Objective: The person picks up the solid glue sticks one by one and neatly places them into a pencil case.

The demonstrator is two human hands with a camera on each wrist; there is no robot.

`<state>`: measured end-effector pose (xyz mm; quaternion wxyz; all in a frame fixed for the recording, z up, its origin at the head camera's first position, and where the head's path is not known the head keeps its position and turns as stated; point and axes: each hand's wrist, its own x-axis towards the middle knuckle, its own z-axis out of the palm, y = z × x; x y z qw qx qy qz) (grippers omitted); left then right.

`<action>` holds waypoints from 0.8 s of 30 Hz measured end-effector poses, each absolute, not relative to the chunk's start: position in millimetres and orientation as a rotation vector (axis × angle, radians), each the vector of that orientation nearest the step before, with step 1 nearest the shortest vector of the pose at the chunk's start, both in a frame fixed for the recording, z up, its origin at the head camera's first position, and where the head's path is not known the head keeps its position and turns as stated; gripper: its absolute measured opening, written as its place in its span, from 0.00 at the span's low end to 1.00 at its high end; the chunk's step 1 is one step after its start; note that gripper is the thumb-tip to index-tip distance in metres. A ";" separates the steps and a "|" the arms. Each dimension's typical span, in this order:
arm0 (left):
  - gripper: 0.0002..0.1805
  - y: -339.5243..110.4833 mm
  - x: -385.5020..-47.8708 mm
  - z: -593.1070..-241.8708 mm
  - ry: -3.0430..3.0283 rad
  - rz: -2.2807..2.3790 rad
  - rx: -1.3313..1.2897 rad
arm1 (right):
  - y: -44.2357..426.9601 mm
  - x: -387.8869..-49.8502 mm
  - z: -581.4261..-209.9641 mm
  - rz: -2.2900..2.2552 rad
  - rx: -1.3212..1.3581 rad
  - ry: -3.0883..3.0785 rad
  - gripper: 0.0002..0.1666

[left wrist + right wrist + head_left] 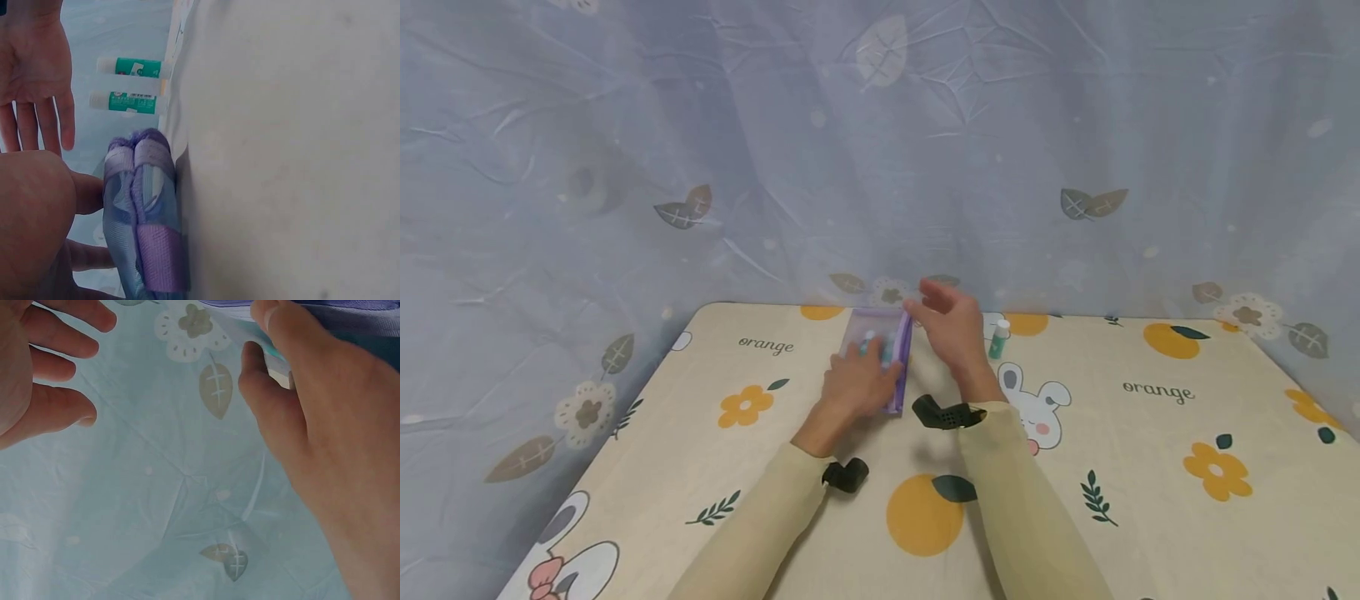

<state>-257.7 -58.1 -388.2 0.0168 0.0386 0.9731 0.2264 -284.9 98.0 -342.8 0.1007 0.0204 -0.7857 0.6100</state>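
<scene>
Left hand (859, 381) is over the pouch (145, 209), fingers spread on the mesh; I read it as pressing, not pinching. Right hand (958, 329) has its fingers parted, nothing pinched that I can see; thumb lines up with the far end of the purple edge (905, 342), contact unclear. Pouch is on the tablecloth (820, 533), near the curtain (820, 167). My call: work that edge. Light left palm so whatever's inside doesn't shift; right thumb and index onto the far end, draw along it, not upward. Mind the teal tubes (134, 103) standing right of the pouch.
</scene>
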 end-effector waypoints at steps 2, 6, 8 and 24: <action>0.36 -59.6 -257.9 -387.2 3.018 0.721 0.124 | 98.6 -284.3 -341.4 1.798 0.061 -2.323 0.33; 0.36 -61.4 -258.5 -386.2 3.010 0.747 0.146 | 100.3 -283.5 -340.2 1.797 0.062 -2.321 0.34; 0.36 -62.1 -258.1 -385.3 3.009 0.755 0.155 | 101.1 -283.8 -340.3 1.794 0.060 -2.321 0.34; 0.36 -61.4 -256.5 -389.1 3.031 0.726 0.162 | 117.6 -281.7 -330.1 1.769 -0.015 -2.271 0.33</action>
